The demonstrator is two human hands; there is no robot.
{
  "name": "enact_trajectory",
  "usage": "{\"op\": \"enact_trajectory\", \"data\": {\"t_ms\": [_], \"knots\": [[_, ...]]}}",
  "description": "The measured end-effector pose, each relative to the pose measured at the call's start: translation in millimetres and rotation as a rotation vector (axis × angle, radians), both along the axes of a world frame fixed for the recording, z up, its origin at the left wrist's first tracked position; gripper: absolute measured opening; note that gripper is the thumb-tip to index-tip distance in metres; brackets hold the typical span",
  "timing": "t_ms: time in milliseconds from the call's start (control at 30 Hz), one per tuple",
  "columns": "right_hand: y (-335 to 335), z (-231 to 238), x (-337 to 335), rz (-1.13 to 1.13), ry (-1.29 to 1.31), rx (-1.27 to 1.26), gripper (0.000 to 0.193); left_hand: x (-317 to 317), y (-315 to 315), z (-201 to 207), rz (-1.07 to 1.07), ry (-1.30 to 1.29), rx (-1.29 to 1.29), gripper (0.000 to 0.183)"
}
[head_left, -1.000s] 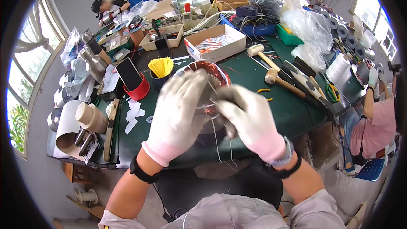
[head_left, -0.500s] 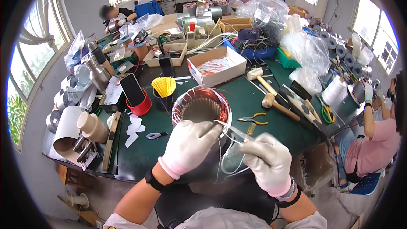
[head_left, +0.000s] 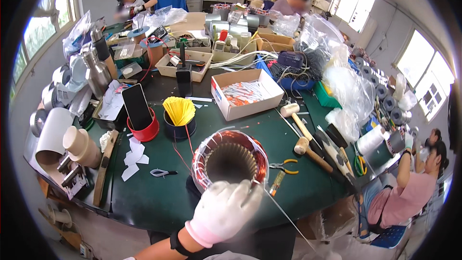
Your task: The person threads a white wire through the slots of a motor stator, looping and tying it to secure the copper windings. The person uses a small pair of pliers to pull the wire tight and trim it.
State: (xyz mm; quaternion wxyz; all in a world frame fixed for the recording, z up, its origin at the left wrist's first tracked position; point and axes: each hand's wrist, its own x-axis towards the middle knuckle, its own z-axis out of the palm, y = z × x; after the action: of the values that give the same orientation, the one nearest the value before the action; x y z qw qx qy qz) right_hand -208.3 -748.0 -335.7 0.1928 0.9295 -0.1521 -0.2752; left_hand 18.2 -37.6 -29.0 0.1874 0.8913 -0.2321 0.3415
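Observation:
A motor stator [head_left: 261, 156] with copper-red windings and white lacing stands at the table's front edge, its toothed bore facing up. My left hand [head_left: 226, 212], in a white glove, grips the near rim of the stator, with its fingers bent over the windings. From the stator's right side a thin white cord [head_left: 288, 217] runs taut down to the lower right. Its far end fades near the picture's lower edge, where my right hand is out of view. Yellow-handled pliers [head_left: 285, 165] and a small tool with an amber handle [head_left: 276, 184] lie just right of the stator.
Small snips [head_left: 163, 172] and white paper scraps [head_left: 134, 159] lie to the left. Behind stand a pot of yellow strips [head_left: 179, 111], a red holder with a phone [head_left: 137, 108] and a carton [head_left: 250, 108]. Mallets [head_left: 303, 146] lie right. A co-worker [head_left: 409, 183] sits at far right.
My right hand has left the view toward the lower right, and the loose cord is now drawn straight. My left hand stays on the stator's near rim. The view has shifted.

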Motion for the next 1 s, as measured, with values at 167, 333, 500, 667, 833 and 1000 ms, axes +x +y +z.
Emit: {"op": "enact_trajectory", "data": {"t_ms": [167,333,500,667,833,1000], "knots": [[22.7,52.0,39.3,-0.058,0.055,0.081,0.036,-15.8,-0.5,3.2,0.028,0.088,-0.052,0.040],[359.0,246.9,209.2,0.321,-0.609,0.916,0.028,-21.6,13.2,3.1,-0.009,0.123,0.060,0.045],[480.2,320.0,233.2,0.307,-0.301,1.287,0.029,-15.2,16.5,-4.6,-0.059,0.083,0.026,0.039],[484.6,316.7,264.1,0.352,-0.025,1.432,0.036,-8.6,22.5,-13.0,-0.109,0.049,0.026,0.038],[470.3,306.0,264.6,0.392,0.201,1.508,0.051,-4.6,29.1,-18.8,-0.139,0.059,0.002,0.037],[460.0,309.7,269.3,0.283,0.418,1.481,0.048,-5.8,33.5,-15.2,-0.151,0.064,0.025,0.037]]}}
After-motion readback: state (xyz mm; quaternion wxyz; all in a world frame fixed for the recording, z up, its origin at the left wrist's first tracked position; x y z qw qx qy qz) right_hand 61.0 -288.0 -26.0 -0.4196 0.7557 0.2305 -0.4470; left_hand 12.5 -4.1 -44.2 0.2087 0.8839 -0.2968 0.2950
